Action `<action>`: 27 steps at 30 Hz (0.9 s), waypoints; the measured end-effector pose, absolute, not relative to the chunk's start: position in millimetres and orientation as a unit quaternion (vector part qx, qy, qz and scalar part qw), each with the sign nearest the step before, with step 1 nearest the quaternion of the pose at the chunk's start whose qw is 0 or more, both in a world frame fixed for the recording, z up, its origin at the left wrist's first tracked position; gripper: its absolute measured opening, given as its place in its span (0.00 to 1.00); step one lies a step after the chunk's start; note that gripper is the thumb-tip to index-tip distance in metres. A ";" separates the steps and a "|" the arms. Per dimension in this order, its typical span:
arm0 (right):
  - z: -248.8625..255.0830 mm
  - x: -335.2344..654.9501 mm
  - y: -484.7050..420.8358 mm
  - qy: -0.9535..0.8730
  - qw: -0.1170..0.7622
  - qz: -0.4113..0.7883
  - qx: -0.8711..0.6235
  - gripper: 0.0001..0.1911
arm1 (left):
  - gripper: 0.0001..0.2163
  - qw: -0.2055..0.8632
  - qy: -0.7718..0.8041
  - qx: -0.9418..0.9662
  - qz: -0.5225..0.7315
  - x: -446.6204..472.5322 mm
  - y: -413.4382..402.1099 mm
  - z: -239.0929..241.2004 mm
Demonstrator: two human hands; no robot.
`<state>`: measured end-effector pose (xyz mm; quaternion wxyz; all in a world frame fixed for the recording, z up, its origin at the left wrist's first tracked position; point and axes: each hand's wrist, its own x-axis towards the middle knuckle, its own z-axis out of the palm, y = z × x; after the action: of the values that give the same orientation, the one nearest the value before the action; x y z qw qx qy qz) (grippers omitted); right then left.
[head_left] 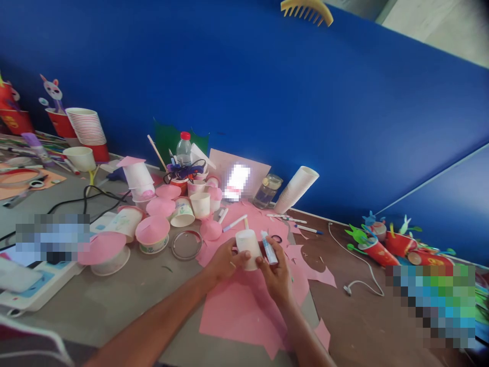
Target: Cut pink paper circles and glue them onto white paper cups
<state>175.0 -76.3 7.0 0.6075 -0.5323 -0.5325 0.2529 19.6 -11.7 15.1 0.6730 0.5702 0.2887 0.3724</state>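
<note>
My left hand (222, 262) is closed round a small white paper cup (248, 246), held upside down above a sheet of pink paper (244, 313). My right hand (277, 272) grips a blue and white glue stick or marker (269, 247) between thumb and fingers, and its fingertips touch the cup's right side. Both hands meet over the pink paper near the middle of the table.
Several paper cups topped with pink paper (153, 232) crowd the left. A stack of white cups (296, 189) lies tilted by the blue wall, near a glass jar (267, 190) and a water bottle (184, 149). Pens (307, 229), a white cable (359, 275) and red cup crafts (382, 250) lie at right.
</note>
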 end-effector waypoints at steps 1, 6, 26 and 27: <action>7.0 176.0 -75.6 -0.519 0.612 0.267 -0.534 0.24 | 0.28 0.684 0.280 0.563 0.370 19.4 -11.9 16.6; 16.0 179.2 -71.0 -0.399 0.658 0.390 -0.506 0.26 | 0.30 0.738 0.233 0.530 0.347 14.8 -12.8 25.5; 25.7 179.0 -81.7 -0.554 0.644 0.123 -0.513 0.13 | 0.13 0.537 0.349 0.686 0.344 15.5 -19.1 38.4; 26.9 177.2 -84.3 -0.585 0.620 0.093 -0.515 0.12 | 0.12 0.529 0.341 0.691 0.356 15.7 -19.5 38.6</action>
<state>177.2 -84.3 26.9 0.6198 -0.5148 -0.5850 0.0928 15.7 -19.5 38.6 0.5293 0.6907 0.3407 0.3560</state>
